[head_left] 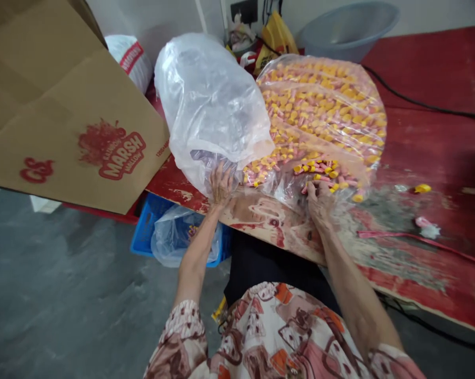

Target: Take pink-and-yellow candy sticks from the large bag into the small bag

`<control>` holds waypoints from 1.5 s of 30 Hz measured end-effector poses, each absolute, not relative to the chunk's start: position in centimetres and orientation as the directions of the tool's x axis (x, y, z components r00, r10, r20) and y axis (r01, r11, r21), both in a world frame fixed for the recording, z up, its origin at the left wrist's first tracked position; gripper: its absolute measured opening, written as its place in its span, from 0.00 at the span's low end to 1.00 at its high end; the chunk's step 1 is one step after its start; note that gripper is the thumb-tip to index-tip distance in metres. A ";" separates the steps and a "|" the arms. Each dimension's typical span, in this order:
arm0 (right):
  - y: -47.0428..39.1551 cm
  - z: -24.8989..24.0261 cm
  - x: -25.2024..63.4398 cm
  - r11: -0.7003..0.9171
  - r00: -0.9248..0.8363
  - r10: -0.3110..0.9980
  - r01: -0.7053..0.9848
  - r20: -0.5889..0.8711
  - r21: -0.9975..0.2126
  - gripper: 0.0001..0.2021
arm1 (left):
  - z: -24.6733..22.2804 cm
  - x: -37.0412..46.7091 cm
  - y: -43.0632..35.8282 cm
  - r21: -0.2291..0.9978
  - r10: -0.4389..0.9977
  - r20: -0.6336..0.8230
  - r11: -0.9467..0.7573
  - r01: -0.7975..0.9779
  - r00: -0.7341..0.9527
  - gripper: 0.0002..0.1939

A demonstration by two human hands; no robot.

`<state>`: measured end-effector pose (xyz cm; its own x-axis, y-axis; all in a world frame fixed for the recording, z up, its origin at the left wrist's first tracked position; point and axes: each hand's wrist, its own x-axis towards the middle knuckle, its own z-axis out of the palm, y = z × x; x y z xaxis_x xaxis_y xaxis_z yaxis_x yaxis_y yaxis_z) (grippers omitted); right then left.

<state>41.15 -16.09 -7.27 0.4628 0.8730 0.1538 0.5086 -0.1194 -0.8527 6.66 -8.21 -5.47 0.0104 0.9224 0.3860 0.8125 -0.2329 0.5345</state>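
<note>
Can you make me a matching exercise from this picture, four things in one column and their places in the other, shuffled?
Things:
1. candy bag
2. cardboard box
3. blue crate
4. grey basin

Places:
A. on the floor under the table edge
B. far end of the table, by the wall
C. on the red table, under both hands
D. left of the table, flap open

Pairs: 1-C, 2-D, 3-A, 4-B

Candy bag point(324, 116) on table point(438, 158), cardboard box point(63, 105) to its left.
</note>
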 end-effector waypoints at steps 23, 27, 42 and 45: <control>-21.9 -5.8 36.1 -0.156 0.494 0.866 0.416 0.079 -0.896 0.18 | -7.9 8.6 -15.2 0.429 0.834 0.310 -0.552 0.715 0.457 0.29; -22.0 -5.7 35.7 -0.160 0.548 0.833 0.369 0.075 -0.916 0.18 | -6.9 9.6 -15.3 0.398 0.872 0.258 -0.489 0.776 0.417 0.26; -22.6 -3.7 30.4 -0.048 0.510 0.859 -0.012 -0.047 -0.999 0.31 | -4.6 14.4 -18.0 0.774 0.857 0.268 -0.463 0.431 0.439 0.21; -22.6 -4.1 30.0 -0.078 0.458 0.883 -0.072 -0.102 -0.994 0.30 | -4.8 13.7 -18.4 0.868 0.927 0.220 -0.328 0.372 0.304 0.23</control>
